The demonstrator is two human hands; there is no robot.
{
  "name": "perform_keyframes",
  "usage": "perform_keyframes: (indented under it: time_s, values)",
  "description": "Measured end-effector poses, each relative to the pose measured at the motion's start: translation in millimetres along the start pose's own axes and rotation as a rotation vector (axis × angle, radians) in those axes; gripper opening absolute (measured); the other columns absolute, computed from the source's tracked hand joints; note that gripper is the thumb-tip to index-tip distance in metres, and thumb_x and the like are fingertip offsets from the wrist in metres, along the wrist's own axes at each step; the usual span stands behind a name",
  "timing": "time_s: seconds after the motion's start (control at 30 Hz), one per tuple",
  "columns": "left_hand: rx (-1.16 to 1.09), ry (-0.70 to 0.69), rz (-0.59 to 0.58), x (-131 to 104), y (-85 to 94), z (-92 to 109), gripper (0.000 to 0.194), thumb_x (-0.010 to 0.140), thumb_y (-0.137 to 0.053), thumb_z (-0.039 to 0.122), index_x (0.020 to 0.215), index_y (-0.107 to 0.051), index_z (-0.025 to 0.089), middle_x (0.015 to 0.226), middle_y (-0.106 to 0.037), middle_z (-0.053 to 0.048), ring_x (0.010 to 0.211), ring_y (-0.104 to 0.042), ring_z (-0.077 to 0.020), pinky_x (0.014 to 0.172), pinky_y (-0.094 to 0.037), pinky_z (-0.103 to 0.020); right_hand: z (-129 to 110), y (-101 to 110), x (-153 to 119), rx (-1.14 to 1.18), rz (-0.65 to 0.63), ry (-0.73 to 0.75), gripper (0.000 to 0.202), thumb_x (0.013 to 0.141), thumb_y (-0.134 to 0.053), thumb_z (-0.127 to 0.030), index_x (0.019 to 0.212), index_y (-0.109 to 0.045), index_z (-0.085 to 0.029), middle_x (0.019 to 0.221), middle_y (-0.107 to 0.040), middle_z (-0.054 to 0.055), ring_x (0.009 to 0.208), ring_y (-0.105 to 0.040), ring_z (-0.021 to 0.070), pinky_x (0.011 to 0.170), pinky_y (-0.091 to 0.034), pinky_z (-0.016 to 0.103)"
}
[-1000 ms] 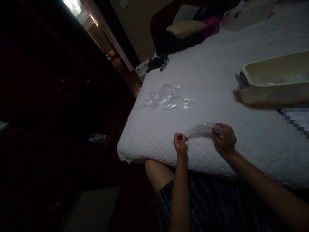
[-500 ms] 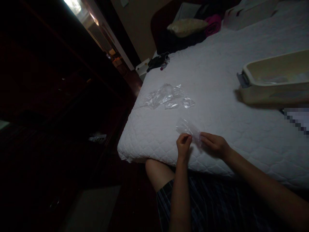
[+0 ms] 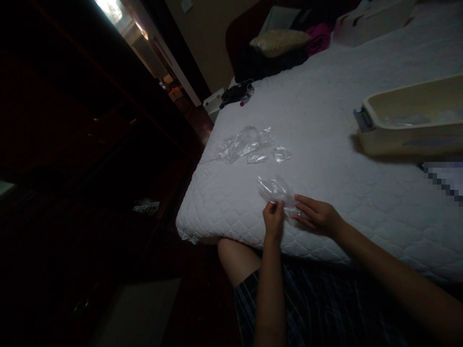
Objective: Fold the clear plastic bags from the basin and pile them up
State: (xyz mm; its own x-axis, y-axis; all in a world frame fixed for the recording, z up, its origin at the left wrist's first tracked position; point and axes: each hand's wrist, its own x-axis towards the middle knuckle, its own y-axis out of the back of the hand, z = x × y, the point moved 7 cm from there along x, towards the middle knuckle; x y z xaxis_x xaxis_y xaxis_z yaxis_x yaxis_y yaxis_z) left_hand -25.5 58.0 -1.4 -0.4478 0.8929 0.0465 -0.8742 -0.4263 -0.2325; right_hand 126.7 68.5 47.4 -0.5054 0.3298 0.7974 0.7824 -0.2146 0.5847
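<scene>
A clear plastic bag (image 3: 275, 188) is held just above the white quilted bed (image 3: 325, 178), near its front edge. My left hand (image 3: 274, 219) pinches the bag's lower edge between thumb and fingers. On the bag's right side, my right hand (image 3: 318, 215) grips it with fingers stretched toward the left hand. Farther back on the bed lies a loose pile of crumpled clear plastic bags (image 3: 248, 143), with one bag (image 3: 281, 154) at its right end.
A cream plastic bin (image 3: 408, 142) with a grey latch stands on the right, clear plastic inside. At the back are a pale pillow-like bag (image 3: 280, 42), a pink roll (image 3: 318, 39), a whitish box (image 3: 376, 21) and dark items (image 3: 235, 94). My knee (image 3: 237, 260) touches the bed's edge.
The held bag has shifted slightly left and lies more spread out. My right hand has moved a little left along it, its fingers more extended. My left hand has barely shifted.
</scene>
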Motion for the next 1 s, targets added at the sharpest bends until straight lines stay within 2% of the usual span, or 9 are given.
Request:
perform_keyframes:
  time_s: [0.17,0.27,0.43,0.53,0.73,0.87,1.0]
  values:
    - [-0.066,-0.003,-0.008,1,0.6,-6,0.040,0.073,-0.071,0.055,0.073,-0.063,0.016,0.070,-0.055,0.002,0.068,-0.049,-0.0098,0.067,-0.040,-0.021,1,2,-1,-0.041,0.048,-0.022,0.009,0.081,-0.062,-0.019,0.088,-0.067,-0.018,0.103,-0.072,0.010,0.084,-0.070,0.0194,0.066,-0.061,0.030]
    - [-0.084,0.011,-0.006,1,0.6,-9,0.040,0.072,-0.072,0.054,0.075,-0.065,0.015,0.073,-0.057,0.001,0.070,-0.050,-0.0103,0.069,-0.041,-0.021,1,3,-1,-0.069,0.065,-0.019,0.008,0.080,-0.061,-0.017,0.087,-0.066,-0.018,0.099,-0.072,0.010,0.080,-0.070,0.0186,0.063,-0.060,0.030]
    - [-0.139,0.072,0.053,3,5.9,-17,0.039,0.067,-0.075,0.053,0.075,-0.066,0.016,0.071,-0.059,0.001,0.069,-0.052,-0.0103,0.069,-0.042,-0.022,9,11,-4,-0.088,0.151,-0.103,0.012,0.081,-0.059,-0.015,0.091,-0.063,-0.019,0.095,-0.071,0.009,0.079,-0.068,0.0180,0.064,-0.058,0.029]
    - [-0.164,0.088,0.074,5,8.1,-20,0.035,0.064,-0.078,0.047,0.077,-0.067,0.016,0.074,-0.062,0.000,0.072,-0.055,-0.0116,0.072,-0.043,-0.023,20,14,-8,-0.086,0.204,-0.218,0.012,0.083,-0.056,-0.016,0.093,-0.061,-0.019,0.088,-0.069,0.007,0.079,-0.067,0.0189,0.064,-0.056,0.030]
    - [-0.211,0.089,0.036,5,3.4,-19,0.024,0.059,-0.077,0.034,0.074,-0.068,0.018,0.073,-0.064,0.000,0.072,-0.057,-0.0128,0.073,-0.044,-0.024,47,15,-21,-0.070,0.266,-0.564,0.011,0.090,-0.048,-0.026,0.084,-0.057,-0.022,0.072,-0.062,0.004,0.064,-0.060,0.0167,0.059,-0.049,0.030]
    - [-0.145,0.063,0.009,4,1.0,-13,0.018,0.059,-0.072,0.032,0.070,-0.068,0.018,0.070,-0.063,0.001,0.071,-0.055,-0.0135,0.070,-0.043,-0.024,51,16,-23,-0.055,0.280,-0.618,0.015,0.092,-0.045,-0.028,0.084,-0.056,-0.022,0.071,-0.061,0.003,0.062,-0.059,0.0164,0.059,-0.048,0.030]
    - [-0.153,0.102,0.014,5,1.8,-18,0.019,0.058,-0.072,0.034,0.065,-0.063,0.018,0.063,-0.057,0.002,0.065,-0.051,-0.0116,0.063,-0.040,-0.022,49,17,-22,-0.077,0.283,-0.596,0.013,0.091,-0.046,-0.027,0.085,-0.056,-0.023,0.072,-0.061,0.003,0.065,-0.060,0.0174,0.061,-0.048,0.031]
